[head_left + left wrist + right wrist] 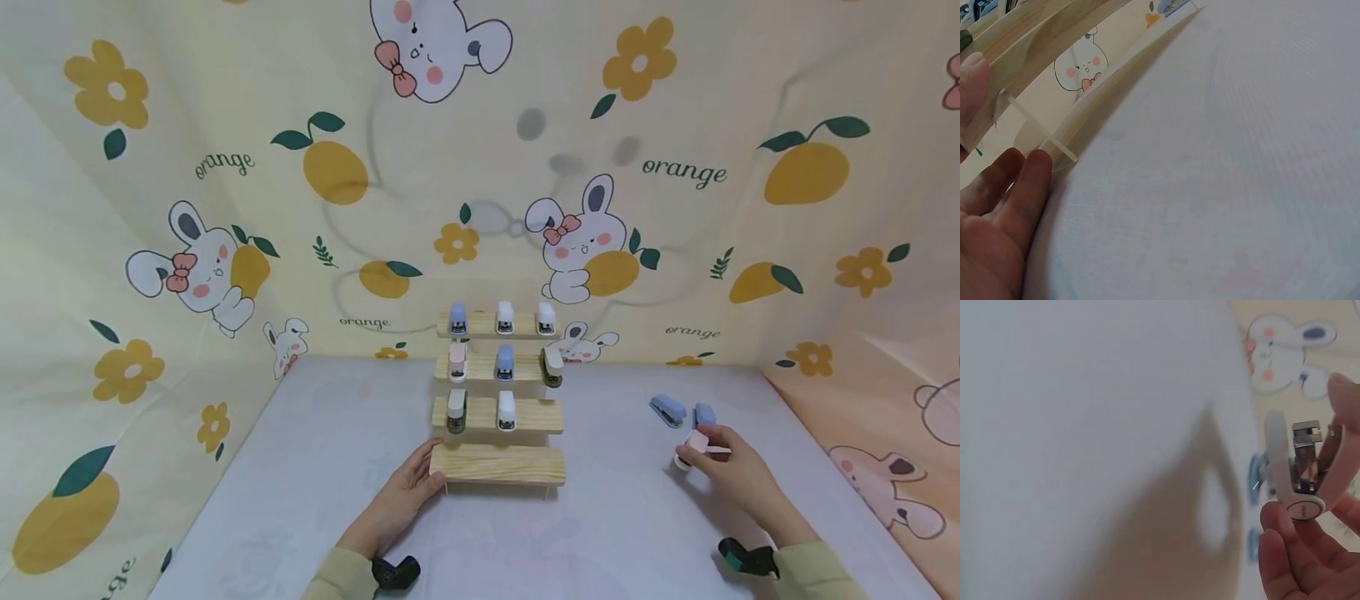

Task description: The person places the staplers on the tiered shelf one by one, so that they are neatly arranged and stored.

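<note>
In the head view my left hand [399,498] holds the left end of the lowest tier of a stepped wooden display stand [498,463]. The left wrist view shows the thumb [971,90] against the board and fingertips [1036,164] by a clear leg. Over on the right, my right hand [731,467] grips a small pink-and-white stapler [1280,456] above the table. Its arms are spread apart and the metal magazine shows between them. Just beyond that hand are a blue stapler [668,409] and another blue stapler [703,414], partly hidden by it.
The upper three tiers bear several small staplers, among them a blue stapler [505,362], a pink stapler [457,361] and a grey-and-dark stapler [456,410]. The white-covered table [322,433] meets a printed cloth backdrop [480,167] at the back and sides.
</note>
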{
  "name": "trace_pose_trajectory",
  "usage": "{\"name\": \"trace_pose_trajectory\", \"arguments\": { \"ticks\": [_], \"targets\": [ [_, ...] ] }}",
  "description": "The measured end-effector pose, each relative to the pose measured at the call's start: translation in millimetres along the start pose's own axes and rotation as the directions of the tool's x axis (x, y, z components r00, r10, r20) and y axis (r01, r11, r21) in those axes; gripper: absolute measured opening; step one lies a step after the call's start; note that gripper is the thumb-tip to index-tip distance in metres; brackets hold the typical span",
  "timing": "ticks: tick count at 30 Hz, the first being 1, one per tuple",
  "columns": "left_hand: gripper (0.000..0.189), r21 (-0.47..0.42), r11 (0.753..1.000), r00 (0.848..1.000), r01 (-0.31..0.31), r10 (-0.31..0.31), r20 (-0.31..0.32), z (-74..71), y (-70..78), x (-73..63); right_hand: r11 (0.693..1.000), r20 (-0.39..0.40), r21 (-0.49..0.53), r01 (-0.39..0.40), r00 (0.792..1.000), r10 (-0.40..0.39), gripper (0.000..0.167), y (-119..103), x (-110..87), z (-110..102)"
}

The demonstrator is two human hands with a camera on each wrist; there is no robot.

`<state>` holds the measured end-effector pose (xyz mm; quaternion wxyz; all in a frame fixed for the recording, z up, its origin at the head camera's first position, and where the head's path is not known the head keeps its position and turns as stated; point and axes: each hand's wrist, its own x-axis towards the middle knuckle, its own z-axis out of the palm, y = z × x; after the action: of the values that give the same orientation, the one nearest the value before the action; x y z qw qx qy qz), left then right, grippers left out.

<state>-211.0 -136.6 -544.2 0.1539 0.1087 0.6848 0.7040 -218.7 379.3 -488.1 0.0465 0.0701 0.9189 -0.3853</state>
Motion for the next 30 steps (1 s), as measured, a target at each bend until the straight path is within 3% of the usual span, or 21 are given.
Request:
{"name": "trace_pose_trajectory", "arguments": {
  "ticks": [7,12,30],
  "targets": [
    [0.073,0.014,1.000,1.000,0.002,-0.002,-0.006,-0.6,1.1,-0.5,0.987,-0.088,0.020,0.159,0.984,-0.157,0.081,-31.7,-4.2,6.4],
    [0.073,0.008,1.000,1.000,-0.005,0.005,0.002,0.4,0.9,-0.2,0.972,-0.084,0.026,0.234,0.969,-0.231,0.075,-48.0,-6.6,16.7],
    [0.073,0.006,1.000,1.000,-0.004,0.004,0.001,-0.2,0.0,-0.2,0.954,-0.013,0.107,0.280,0.960,-0.280,0.072,-97.4,-6.6,53.1]
  ]
}}
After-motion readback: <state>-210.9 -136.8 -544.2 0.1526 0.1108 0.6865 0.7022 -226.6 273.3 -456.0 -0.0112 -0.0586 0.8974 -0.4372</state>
